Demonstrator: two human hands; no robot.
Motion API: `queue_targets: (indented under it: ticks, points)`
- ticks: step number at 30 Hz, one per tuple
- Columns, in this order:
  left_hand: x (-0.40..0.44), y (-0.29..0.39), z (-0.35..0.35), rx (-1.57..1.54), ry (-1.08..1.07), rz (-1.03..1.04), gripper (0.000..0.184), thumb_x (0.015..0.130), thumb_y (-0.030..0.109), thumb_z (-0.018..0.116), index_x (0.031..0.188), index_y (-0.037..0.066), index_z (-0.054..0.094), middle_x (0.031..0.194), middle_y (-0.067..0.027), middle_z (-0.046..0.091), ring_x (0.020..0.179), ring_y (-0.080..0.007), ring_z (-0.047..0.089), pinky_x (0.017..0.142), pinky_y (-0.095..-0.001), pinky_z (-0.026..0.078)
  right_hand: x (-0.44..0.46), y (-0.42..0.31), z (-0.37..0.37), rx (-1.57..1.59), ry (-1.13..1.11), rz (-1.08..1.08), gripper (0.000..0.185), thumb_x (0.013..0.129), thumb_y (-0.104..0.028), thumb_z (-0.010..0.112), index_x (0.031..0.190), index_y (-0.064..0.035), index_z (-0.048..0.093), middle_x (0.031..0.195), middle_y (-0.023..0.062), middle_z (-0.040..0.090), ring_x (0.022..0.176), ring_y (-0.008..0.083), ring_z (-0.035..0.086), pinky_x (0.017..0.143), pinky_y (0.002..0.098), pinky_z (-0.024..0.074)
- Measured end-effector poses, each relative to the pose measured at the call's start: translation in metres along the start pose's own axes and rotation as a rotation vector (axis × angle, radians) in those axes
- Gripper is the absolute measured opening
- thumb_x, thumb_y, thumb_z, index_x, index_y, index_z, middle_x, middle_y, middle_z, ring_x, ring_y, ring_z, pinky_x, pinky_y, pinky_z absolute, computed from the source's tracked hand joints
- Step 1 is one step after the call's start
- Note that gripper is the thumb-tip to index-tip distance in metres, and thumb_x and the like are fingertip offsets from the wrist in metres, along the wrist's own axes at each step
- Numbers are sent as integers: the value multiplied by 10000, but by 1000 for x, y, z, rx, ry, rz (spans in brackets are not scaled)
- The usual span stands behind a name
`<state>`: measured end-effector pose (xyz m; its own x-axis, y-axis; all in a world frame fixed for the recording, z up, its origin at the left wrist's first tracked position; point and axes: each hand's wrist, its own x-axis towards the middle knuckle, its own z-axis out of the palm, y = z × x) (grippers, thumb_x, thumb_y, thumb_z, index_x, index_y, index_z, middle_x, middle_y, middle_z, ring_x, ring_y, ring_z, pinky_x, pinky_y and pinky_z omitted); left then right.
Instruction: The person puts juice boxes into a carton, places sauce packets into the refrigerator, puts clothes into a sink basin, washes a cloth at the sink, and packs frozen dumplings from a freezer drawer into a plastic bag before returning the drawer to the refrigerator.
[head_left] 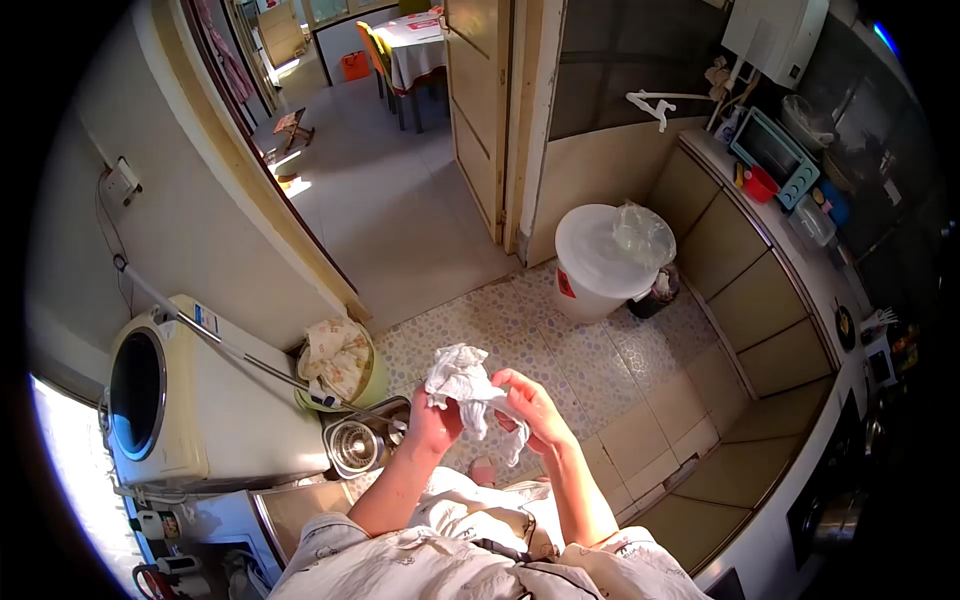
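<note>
A crumpled white cloth is bunched up in front of my body, with a loose end hanging down on the right. My left hand is closed around the bunched part from below. On the other side, my right hand pinches the stretched end of the cloth between bent fingers. What kind of cloth it is cannot be made out. Nearest to my left hand is a metal sink with a strainer basket. Left of it stands a green bucket filled with patterned fabric.
A washing machine stands at the left, with a long metal pole slanting across it. Ahead, a white lidded barrel stands beside a small bin. Counters and cabinets curve along the right. An open door leads to another room.
</note>
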<state>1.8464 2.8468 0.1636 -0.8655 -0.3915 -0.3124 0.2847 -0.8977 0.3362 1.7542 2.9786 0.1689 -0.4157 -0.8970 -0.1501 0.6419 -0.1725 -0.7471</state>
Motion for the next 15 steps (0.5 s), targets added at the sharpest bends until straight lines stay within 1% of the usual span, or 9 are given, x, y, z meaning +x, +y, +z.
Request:
queue_targets:
  ticks: [1, 2, 5, 6, 9, 10, 11, 13, 15]
  points:
    - [13, 11, -2, -61, -4, 21, 327, 888, 299, 393, 1055, 61, 542, 968, -100, 592, 893, -249, 574, 798, -366, 473, 22, -2, -3, -92, -105, 21, 183, 851, -188, 582, 974, -78, 504, 721, -58, 507, 614, 11, 418, 525, 170, 314]
    - [33, 19, -20, 10, 25, 69, 379, 891, 351, 353, 1045, 64, 545, 956, -105, 587, 890, -259, 561, 752, -380, 485, 42, -5, -1, -241, -60, 9, 187, 833, -176, 604, 966, -64, 537, 731, -51, 532, 654, 14, 438, 555, 179, 340]
    - [89, 41, -27, -95, -153, 32, 369, 879, 375, 371, 936, 62, 557, 867, -102, 570, 777, -242, 529, 650, -381, 475, 93, -8, -27, -322, 91, 84, 170, 822, -165, 619, 934, -44, 578, 766, -41, 552, 702, 20, 463, 590, 187, 368]
    - [107, 44, -18, -98, -69, 38, 345, 881, 358, 375, 904, 64, 555, 842, -104, 563, 762, -235, 521, 638, -380, 466, 112, -5, -40, -303, 143, -33, 144, 829, -148, 610, 911, -30, 605, 789, -30, 568, 764, 35, 495, 638, 190, 390]
    - [184, 45, -9, -49, 58, 26, 279, 872, 314, 410, 903, 80, 559, 857, -99, 574, 791, -246, 547, 692, -386, 478, 176, 1, -70, -364, 464, -313, 136, 835, -134, 599, 921, -29, 598, 866, 4, 581, 813, 58, 517, 682, 202, 412]
    - [212, 50, 2, 17, 19, 18, 266, 868, 304, 419, 904, 81, 559, 885, -89, 589, 814, -242, 572, 734, -381, 484, 200, -2, -83, -301, 520, -242, 141, 835, -131, 599, 935, -33, 596, 982, 43, 562, 842, 92, 535, 740, 215, 426]
    - [240, 54, 14, 83, -7, 39, 281, 872, 311, 422, 920, 73, 562, 914, -80, 599, 836, -224, 584, 751, -375, 486, 222, -10, -93, -242, 527, -171, 236, 866, -197, 560, 1041, -39, 557, 1104, 73, 516, 911, 121, 530, 803, 254, 422]
    - [301, 68, 40, 198, 69, 84, 270, 878, 276, 438, 962, 54, 566, 934, -74, 600, 849, -214, 584, 760, -359, 485, 270, -45, -92, 30, 494, -95, 400, 908, -368, 445, 1158, -58, 481, 1177, 79, 486, 1010, 142, 503, 856, 299, 398]
    - [348, 81, 60, 301, 76, 136, 249, 878, 210, 460, 1017, 29, 559, 973, -74, 599, 909, -202, 574, 791, -339, 471, 315, -89, -90, 231, 466, 91, 545, 908, -502, 310, 1229, -74, 410, 1217, 80, 470, 1088, 169, 467, 888, 340, 379]
